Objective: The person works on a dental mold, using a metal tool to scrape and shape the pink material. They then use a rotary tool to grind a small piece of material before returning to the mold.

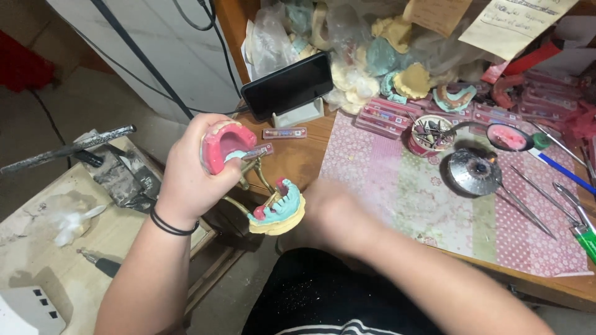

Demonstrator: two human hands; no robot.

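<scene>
Our left hand is curled around the upper half of a hinged dental model frame, its fingers wrapped about a pink wax denture base that faces up and toward us. A black band sits on that wrist. Brass-coloured arms of the frame run down from this hand to the lower cast, a pale yellow stone base topped with teal material and pink wax, which hangs just off the near edge of the desk.

Our right hand is right beside the lower cast, seemingly touching its right side, but it is blurred and we cannot tell whether its fingers are spread or pinched on anything.

On the desk behind the model, a dark phone leans on a white stand, with a small strip of tooth samples lying in front of it. A patterned mat covers the desk to the right, carrying a small cup of burs, a round metal dish and several thin metal instruments. More casts and bags are piled at the back.
</scene>
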